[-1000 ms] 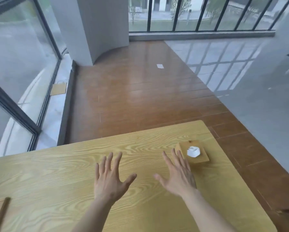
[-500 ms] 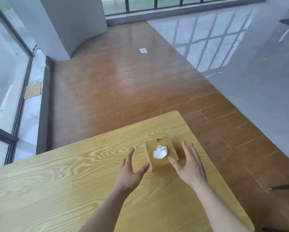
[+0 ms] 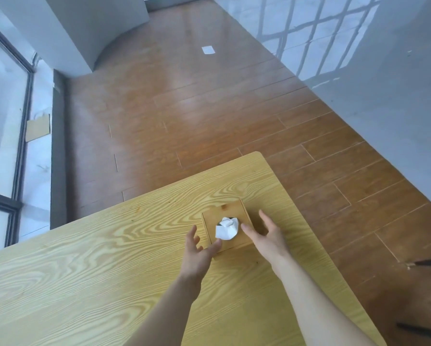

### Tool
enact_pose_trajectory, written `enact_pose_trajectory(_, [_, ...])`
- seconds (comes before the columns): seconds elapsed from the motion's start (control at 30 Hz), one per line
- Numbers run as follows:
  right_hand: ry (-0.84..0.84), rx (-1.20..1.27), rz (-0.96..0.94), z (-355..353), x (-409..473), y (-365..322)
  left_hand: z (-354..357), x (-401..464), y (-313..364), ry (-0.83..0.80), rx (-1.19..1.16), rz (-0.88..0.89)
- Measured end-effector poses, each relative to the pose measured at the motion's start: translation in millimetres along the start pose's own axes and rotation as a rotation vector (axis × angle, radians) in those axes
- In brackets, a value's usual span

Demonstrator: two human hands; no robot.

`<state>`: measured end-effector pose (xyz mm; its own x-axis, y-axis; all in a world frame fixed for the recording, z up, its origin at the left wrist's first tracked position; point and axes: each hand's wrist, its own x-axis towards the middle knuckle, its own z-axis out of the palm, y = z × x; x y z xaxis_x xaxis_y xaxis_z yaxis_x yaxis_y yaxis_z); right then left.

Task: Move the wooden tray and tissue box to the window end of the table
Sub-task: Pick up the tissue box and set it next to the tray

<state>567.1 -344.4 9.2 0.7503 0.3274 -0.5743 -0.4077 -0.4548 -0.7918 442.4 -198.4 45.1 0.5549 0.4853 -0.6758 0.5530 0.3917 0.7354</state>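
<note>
A small square wooden tissue box [image 3: 230, 216] with a white tissue [image 3: 226, 229] sticking out of its top stands near the far right corner of the light wooden table [image 3: 84, 265]. My left hand [image 3: 198, 253] is at the box's near left corner, fingers spread, thumb touching its edge. At the box's right side is my right hand [image 3: 265, 236], fingers apart, thumb against the top edge. Neither hand has closed on the box. No wooden tray is in view.
The table's far edge and rounded right corner [image 3: 258, 154] lie just beyond the box. Brown wood floor [image 3: 184, 108] spreads past it. Windows [image 3: 2, 96] run along the left. Dark chair legs [image 3: 429, 262] show at the right.
The view has swung right and down, bringing the tissue box toward the centre. Both hands have moved forward from open air to the box's two sides.
</note>
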Motion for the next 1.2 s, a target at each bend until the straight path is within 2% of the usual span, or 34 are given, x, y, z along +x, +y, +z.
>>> enact_pose_trajectory(0.3, [-0.036, -0.087, 0.029, 7.7, 5.1, 3.8, 9.1, 12.1, -11.7, 0.0, 0.016, -0.027])
enact_pose_trajectory(0.67, [0.012, -0.129, 0.026, 26.1, -3.0, 0.1, -2.5, 2.0, -9.0, 0.008, -0.007, -0.042])
enact_pose_trajectory(0.9, [-0.012, -0.171, -0.007, 59.3, -18.4, -19.5, -45.4, -14.4, 2.7, 0.041, -0.005, -0.007])
enact_pose_trajectory(1.2, [-0.099, -0.208, -0.141, 142.5, -60.1, -68.3, -140.5, -52.7, 22.5, 0.172, -0.063, 0.083])
